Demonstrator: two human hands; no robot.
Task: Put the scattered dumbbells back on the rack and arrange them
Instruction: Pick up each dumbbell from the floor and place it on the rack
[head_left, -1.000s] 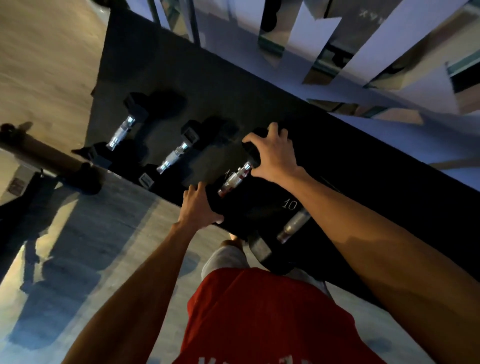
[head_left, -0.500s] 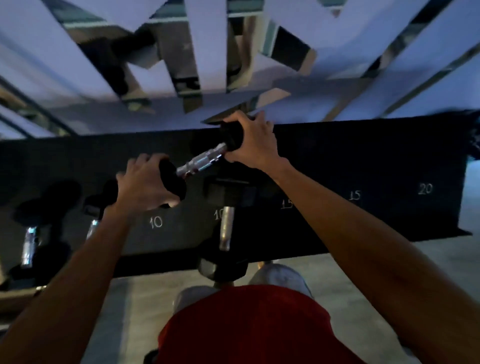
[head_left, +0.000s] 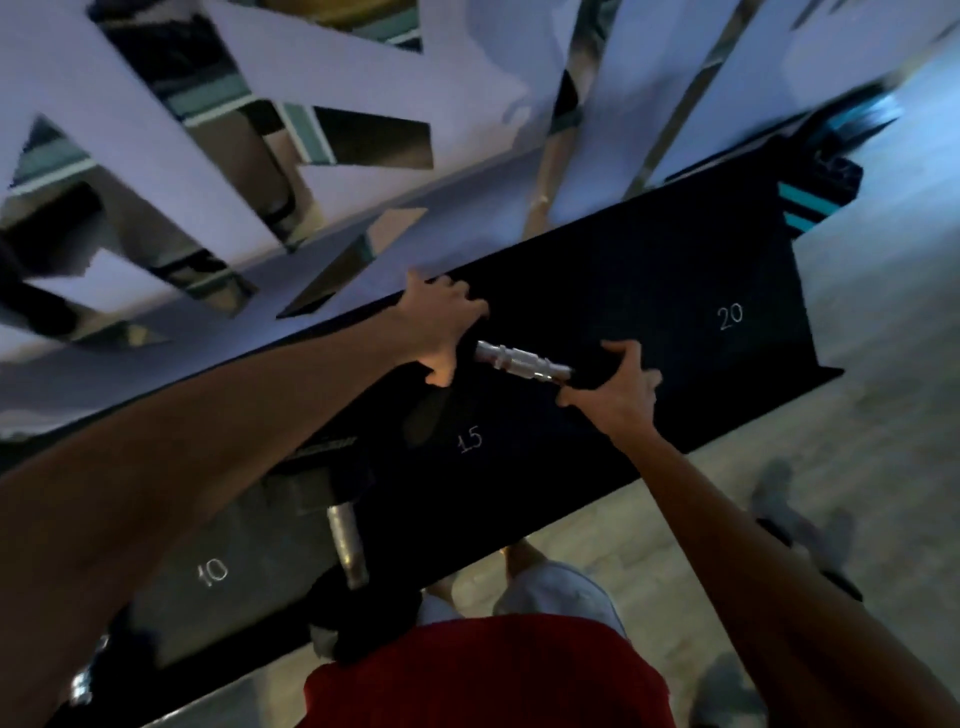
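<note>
The black-headed dumbbell with a chrome handle (head_left: 522, 359) is between my hands: left hand (head_left: 439, 327) curled round one head, right hand (head_left: 618, 389) round the other, over the black sloping rack (head_left: 675, 280) between its white 15 mark (head_left: 470, 440) and 20 mark (head_left: 730, 316). I judge it isn't seated yet. A second chrome-handled dumbbell (head_left: 347, 540) overhangs the front edge; the right end looks free.

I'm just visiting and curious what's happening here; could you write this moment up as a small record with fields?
left hand: grips one end of the held dumbbell
right hand: grips its other end
held dumbbell's place: at the rack, roughly between label 15 and label 20
second dumbbell: lies on the rack beside label 10
</note>
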